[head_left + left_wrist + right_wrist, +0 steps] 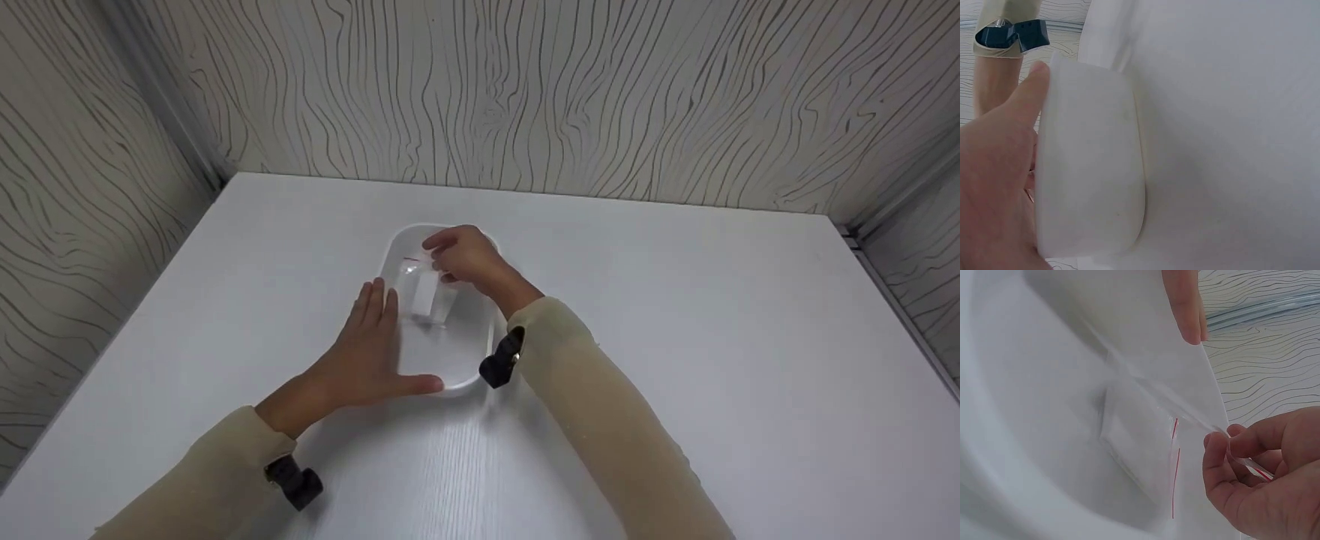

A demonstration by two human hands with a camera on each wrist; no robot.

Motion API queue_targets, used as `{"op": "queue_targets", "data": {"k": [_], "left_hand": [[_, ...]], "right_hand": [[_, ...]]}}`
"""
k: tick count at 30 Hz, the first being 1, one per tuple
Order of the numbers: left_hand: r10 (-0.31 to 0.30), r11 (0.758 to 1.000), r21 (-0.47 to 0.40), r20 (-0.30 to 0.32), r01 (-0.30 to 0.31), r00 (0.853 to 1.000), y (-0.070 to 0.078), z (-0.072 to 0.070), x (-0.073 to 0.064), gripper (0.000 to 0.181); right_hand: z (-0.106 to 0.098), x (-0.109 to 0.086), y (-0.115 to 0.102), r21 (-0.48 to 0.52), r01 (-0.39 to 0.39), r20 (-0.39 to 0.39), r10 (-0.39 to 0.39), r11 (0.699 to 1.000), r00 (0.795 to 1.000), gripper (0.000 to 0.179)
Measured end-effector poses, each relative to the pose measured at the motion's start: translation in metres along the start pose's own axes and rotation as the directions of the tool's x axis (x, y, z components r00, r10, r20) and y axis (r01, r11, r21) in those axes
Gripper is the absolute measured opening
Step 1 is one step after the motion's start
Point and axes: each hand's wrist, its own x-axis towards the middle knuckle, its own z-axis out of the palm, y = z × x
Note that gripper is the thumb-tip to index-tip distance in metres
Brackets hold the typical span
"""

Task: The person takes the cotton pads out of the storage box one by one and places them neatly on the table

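Note:
A white tub (459, 349) with rounded ends sits on the table, and its smooth outer side (1092, 163) fills much of the left wrist view. My left hand (360, 360) rests against its left side, fingers straight over the rim and thumb stretched along the near end. Over the far right part of the tub, my right hand (469, 259) pinches a clear zip bag (1202, 419) between thumb and forefinger; a red line shows on the plastic there. Below it in the tub lies a clear zip bag (1140, 433) with a red seal line and something flat and white inside.
The white table (675, 322) extends around the tub on all sides. Behind it rises a wood-grain patterned wall (487, 97), with more panels at left and right. A black wrist camera (501, 360) on the right sleeve overlaps the tub's near right rim.

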Motion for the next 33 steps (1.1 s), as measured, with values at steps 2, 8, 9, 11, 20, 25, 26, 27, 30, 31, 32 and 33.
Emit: {"op": "queue_targets", "data": {"k": [2, 8, 9, 11, 20, 25, 26, 27, 30, 31, 32, 33], "left_hand": [[-0.005, 1.0, -0.006, 0.005, 0.005, 1.0, 0.0, 0.0, 0.0, 0.138], [-0.01, 1.0, -0.03, 0.012, 0.01, 1.0, -0.001, -0.002, -0.002, 0.138], [-0.011, 0.999, -0.03, 0.013, 0.011, 1.0, -0.001, -0.003, -0.003, 0.138], [-0.012, 1.0, -0.028, 0.013, 0.012, 1.0, -0.002, -0.003, -0.003, 0.138], [-0.03, 0.999, -0.029, 0.012, 0.031, 0.999, -0.004, -0.002, -0.004, 0.135], [-0.031, 0.999, -0.021, 0.008, 0.031, 0.999, -0.005, -0.001, -0.003, 0.136], [-0.032, 0.999, -0.021, 0.008, 0.032, 0.999, -0.004, -0.001, -0.003, 0.137], [-0.033, 0.999, -0.019, 0.008, 0.033, 0.999, -0.004, -0.001, -0.003, 0.137], [-0.036, 0.999, -0.021, 0.012, 0.037, 0.999, -0.003, -0.002, -0.004, 0.137], [-0.037, 0.999, -0.026, 0.014, 0.038, 0.999, -0.003, -0.002, -0.004, 0.136], [-0.038, 0.999, -0.028, 0.015, 0.039, 0.999, -0.003, -0.003, -0.004, 0.136], [-0.039, 0.999, -0.029, 0.016, 0.039, 0.999, -0.003, -0.003, -0.005, 0.136]], "right_hand": [[-0.001, 0.0, -0.001, 0.004, -0.002, 0.002, 0.002, 1.0, 1.0, 0.036], [-0.004, 0.0, -0.003, 0.008, 0.008, 0.013, -0.008, 1.0, 1.0, 0.036], [-0.004, 0.0, -0.004, 0.007, 0.009, 0.017, -0.009, 1.0, 1.0, 0.036], [-0.004, 0.0, -0.004, 0.007, 0.011, 0.024, -0.012, 1.0, 1.0, 0.035], [-0.01, -0.002, -0.008, 0.041, 0.032, 0.049, -0.034, 0.999, 0.998, 0.032], [-0.018, -0.003, -0.009, 0.04, 0.027, 0.06, -0.029, 0.999, 0.998, 0.031], [-0.019, -0.003, -0.01, 0.044, 0.023, 0.062, -0.026, 0.999, 0.998, 0.031], [-0.021, -0.002, -0.01, 0.048, 0.019, 0.064, -0.022, 0.999, 0.998, 0.032], [-0.025, -0.002, -0.01, 0.051, 0.01, 0.065, -0.013, 0.999, 0.998, 0.032], [-0.027, -0.002, -0.01, 0.05, 0.01, 0.065, -0.013, 0.999, 0.998, 0.033], [-0.028, -0.003, -0.009, 0.049, 0.01, 0.064, -0.013, 0.999, 0.998, 0.033], [-0.029, -0.003, -0.009, 0.045, 0.011, 0.062, -0.014, 0.999, 0.998, 0.033]]}}
